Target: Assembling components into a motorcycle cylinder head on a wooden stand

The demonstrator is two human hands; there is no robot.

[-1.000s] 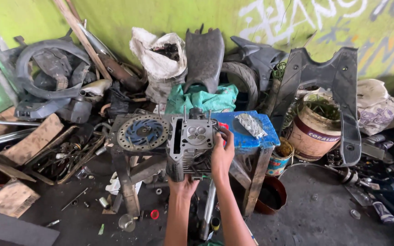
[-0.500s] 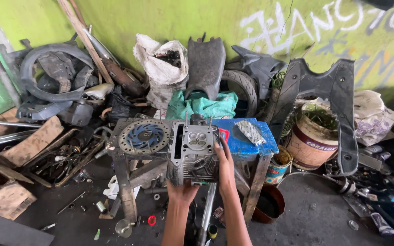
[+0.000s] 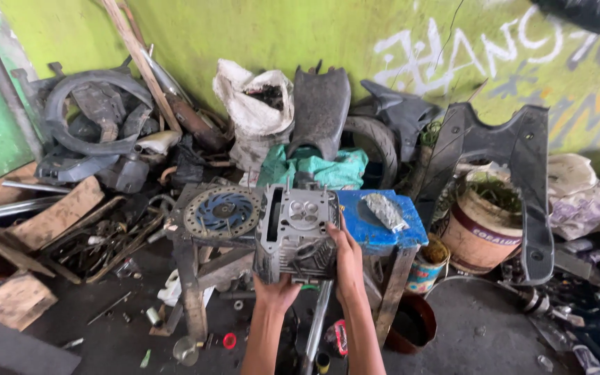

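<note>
I hold a grey metal engine cylinder head point(image 3: 293, 229) upright in front of me, its valve side facing up. My left hand point(image 3: 276, 290) supports it from underneath. My right hand point(image 3: 348, 260) grips its right side. It hovers between a small wooden stool bearing a brake disc point(image 3: 222, 212) and a blue-topped stool point(image 3: 376, 226) with a crumpled silver foil piece point(image 3: 385, 210) on it.
Scrap lines the green wall: a tyre and fairings point(image 3: 95, 121), a white sack point(image 3: 255, 114), a black seat point(image 3: 321, 107), a teal cloth point(image 3: 314, 167), a black plastic frame panel point(image 3: 515, 173), a plant pot point(image 3: 484, 222). Wood pieces point(image 3: 50, 215) and small parts litter the floor.
The view has shifted slightly. My hands keep hold of the cylinder head, which sits a little lower and closer to me than before.
</note>
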